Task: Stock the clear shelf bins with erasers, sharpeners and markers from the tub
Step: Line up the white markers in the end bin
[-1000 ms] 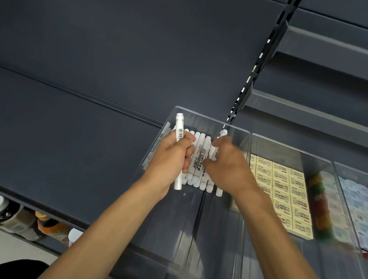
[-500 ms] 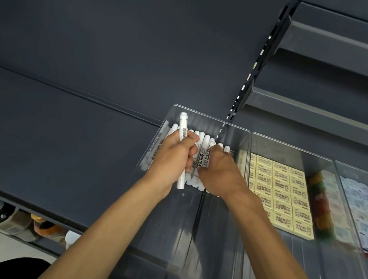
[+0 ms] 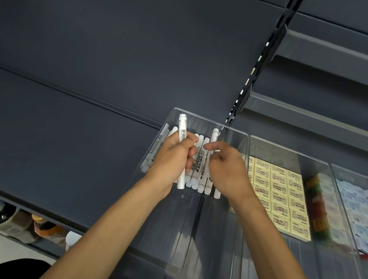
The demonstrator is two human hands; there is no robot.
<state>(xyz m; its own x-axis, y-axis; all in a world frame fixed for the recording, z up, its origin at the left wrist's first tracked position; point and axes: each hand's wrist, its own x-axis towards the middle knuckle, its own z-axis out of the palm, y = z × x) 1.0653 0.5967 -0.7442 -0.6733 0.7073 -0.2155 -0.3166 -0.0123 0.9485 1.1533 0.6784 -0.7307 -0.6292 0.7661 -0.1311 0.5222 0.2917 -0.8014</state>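
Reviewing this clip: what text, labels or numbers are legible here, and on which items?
"miffy": on the yellow erasers.
Korean print on the markers lying in the bin: too blurred to quote.
Barcode on the marker held by the left hand: digits too small.
White packs farther right: blurred, unreadable.

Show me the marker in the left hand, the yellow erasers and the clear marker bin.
marker (image 3: pixel 182 130): head view, barcoded upper barrel.
yellow erasers (image 3: pixel 280 190): head view, middle of the block.
clear marker bin (image 3: pixel 203 118): head view, far rim.
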